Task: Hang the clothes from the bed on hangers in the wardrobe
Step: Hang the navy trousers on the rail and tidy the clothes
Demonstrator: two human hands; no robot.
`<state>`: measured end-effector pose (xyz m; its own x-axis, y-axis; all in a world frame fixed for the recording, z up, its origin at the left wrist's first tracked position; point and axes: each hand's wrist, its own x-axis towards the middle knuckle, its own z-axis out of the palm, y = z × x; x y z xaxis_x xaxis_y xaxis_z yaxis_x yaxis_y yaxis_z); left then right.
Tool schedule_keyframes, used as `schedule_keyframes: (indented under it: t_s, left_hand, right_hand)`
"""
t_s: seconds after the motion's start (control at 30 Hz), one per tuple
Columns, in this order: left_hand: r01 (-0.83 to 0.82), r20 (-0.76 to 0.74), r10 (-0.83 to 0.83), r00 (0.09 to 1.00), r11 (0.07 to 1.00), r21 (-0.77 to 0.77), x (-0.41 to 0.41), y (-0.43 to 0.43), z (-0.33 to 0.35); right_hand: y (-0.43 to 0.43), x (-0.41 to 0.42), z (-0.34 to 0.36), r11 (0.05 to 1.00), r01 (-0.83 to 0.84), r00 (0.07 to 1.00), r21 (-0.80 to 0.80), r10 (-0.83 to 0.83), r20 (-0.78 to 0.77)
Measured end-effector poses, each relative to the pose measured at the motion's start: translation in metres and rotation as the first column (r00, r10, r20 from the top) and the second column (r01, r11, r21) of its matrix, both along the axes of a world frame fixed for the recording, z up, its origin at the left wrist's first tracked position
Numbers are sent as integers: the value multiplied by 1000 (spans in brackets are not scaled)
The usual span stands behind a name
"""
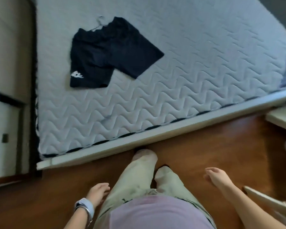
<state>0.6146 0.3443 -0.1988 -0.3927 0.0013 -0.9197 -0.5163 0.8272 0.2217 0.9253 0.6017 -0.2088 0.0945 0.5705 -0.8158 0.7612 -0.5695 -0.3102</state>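
- Standing on a brown wooden floor (213, 146), the person wears a lilac top (155, 212) and pale trousers (139, 176), seen from above.
- The left hand (97, 194) hangs by the left leg, fingers loosely curled and partly open, holding nothing; a watch with a pale band (85, 208) sits on that wrist.
- The right hand (217, 176) is out to the right of the legs, fingers spread loosely open, also empty.
- Just beyond the feet runs the pale bed frame (139, 142), with a quilted white mattress (205, 71) on it.
- Dark shorts (109, 53) with a small white logo lie flat on the far left part of the mattress.
- A thin wire hanger (99, 24) shows at the waistband's far edge, touching the shorts; how far it is threaded in I cannot tell.
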Motion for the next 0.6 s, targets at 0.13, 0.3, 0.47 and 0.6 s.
schedule_keyframes:
  t_s: [0.13, 0.3, 0.47, 0.6]
  left_hand:
    - [-47, -29, 46, 999, 998, -42, -24, -8, -7]
    - [-52, 9, 52, 999, 998, -22, -85, 14, -9]
    - [-100, -44, 103, 994, 993, 71, -169, 90, 2]
    - [-3, -164, 39, 986, 977, 213, -249, 173, -1]
  right_hand:
    - [46, -73, 0, 991, -132, 990, 18, 132, -48]
    - [71, -164, 12, 964, -261, 962, -60, 254, -97]
    - [105, -250, 27, 913, -381, 923, -149, 366, -118]
    - [161, -320, 26, 872, -475, 880, -118, 465, -99]
